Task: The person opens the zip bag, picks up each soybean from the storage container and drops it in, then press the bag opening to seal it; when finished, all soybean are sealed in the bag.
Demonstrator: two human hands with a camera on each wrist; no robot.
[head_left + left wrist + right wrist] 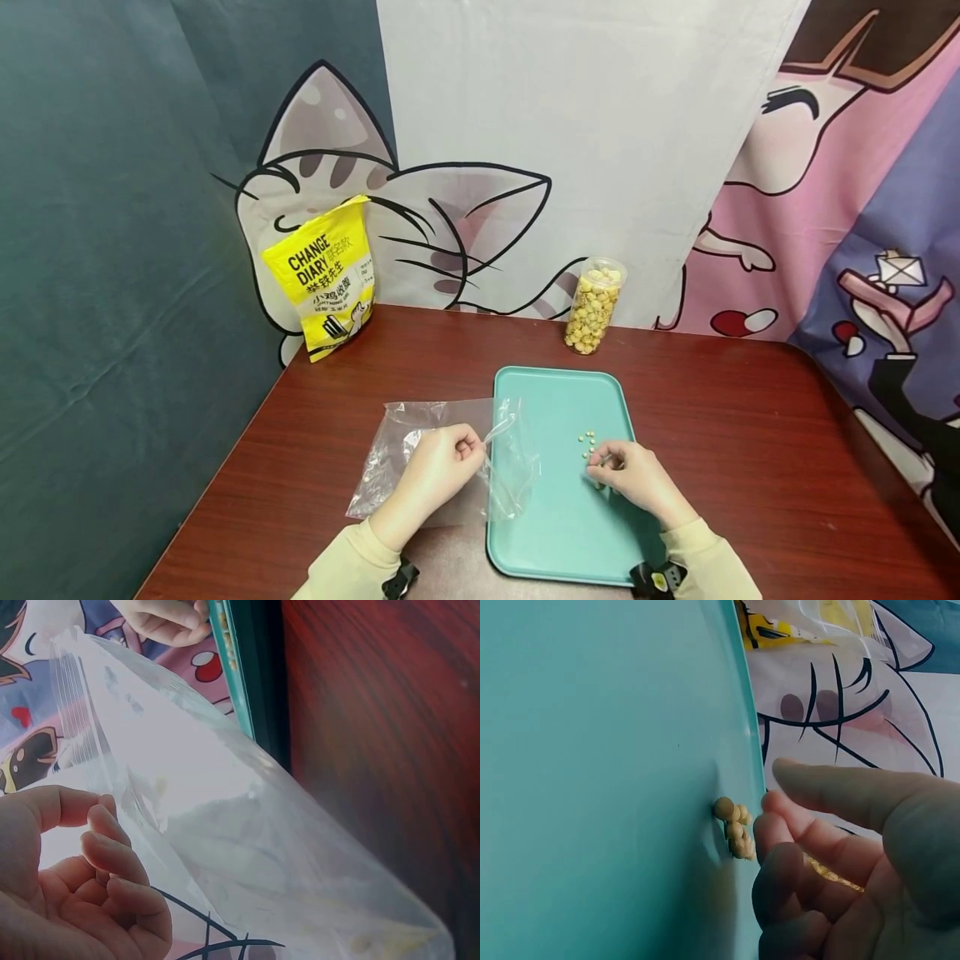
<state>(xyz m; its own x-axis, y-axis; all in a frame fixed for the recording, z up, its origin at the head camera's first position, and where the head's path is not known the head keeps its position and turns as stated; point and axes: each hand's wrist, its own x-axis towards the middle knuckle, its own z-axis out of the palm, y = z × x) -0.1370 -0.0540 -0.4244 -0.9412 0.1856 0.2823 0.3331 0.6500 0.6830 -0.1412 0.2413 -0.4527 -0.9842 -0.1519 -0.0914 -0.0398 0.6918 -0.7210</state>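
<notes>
A clear plastic zip bag [382, 471] lies partly on the table and partly over the left edge of a teal tray [558, 542]. My left hand [442, 462] pinches the bag near its opening, thumb against fingertips; the left wrist view shows the zip strip [79, 720] rising beyond those fingers. Over the tray, my right hand [637, 479] is bent down close to several small round yellowish beans [735, 829]. Its thumb and fingertips stand slightly apart in the right wrist view, with nothing seen between them. More beans [589, 437] are scattered just beyond that hand.
A clear jar [592, 312] of yellow popcorn-like pieces stands behind the tray. At the back left, a yellow snack bag [333, 279] leans against the printed cloth backdrop [487, 225]. The reddish-brown wooden table [750, 442] extends to the right of the tray.
</notes>
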